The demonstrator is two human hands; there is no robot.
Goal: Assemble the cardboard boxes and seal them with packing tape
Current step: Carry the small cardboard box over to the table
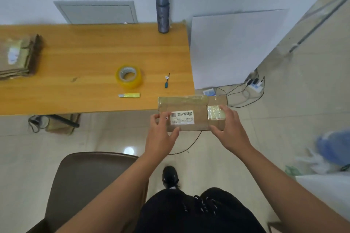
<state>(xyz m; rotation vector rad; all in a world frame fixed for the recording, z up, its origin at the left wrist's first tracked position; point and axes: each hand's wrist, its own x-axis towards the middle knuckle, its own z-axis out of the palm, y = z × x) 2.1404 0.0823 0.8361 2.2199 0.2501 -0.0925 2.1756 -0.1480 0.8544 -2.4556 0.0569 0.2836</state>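
flat cardboard stack (18,56) cut by left edge, box label (182,117) print unreadable

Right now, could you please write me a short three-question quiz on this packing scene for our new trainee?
1. True or false: the roll of packing tape stands on the flattened cardboard stack.
2. Which hand covers the taped patch on the cardboard box? A) left hand B) right hand
3. Fill in: the yellow utility knife lies on the wooden ____, nearer the person than the tape.

Key: 1 false, it sits on the table, apart from the stack; 2 B; 3 table.
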